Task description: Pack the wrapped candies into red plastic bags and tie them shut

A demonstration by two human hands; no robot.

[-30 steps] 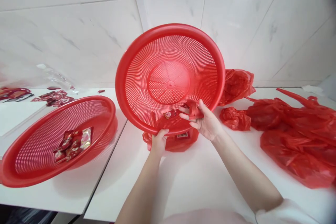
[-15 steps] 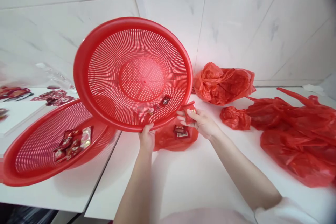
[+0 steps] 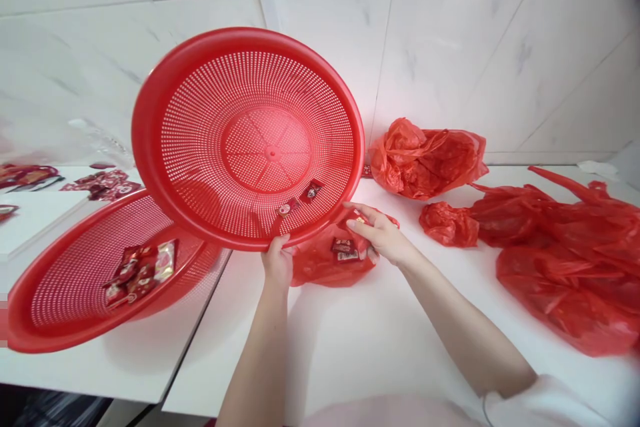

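Red bags [image 3: 565, 267] crowd the worktop [image 3: 360, 347] at right. At left, a second basket [image 3: 65, 287] is partly hidden behind the raised basket [image 3: 267, 127], whose lower rim the left hand [image 3: 278, 263] pinches. The right hand [image 3: 385, 237] has a narrow grip on a red packet [image 3: 358, 216], half covered, above another bag [image 3: 315, 270]. The raised basket sits slightly further left than half a second ago.

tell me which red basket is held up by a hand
The upper basket, its lower rim gripped by the left hand. The lower basket, at far left, has no hand on it.
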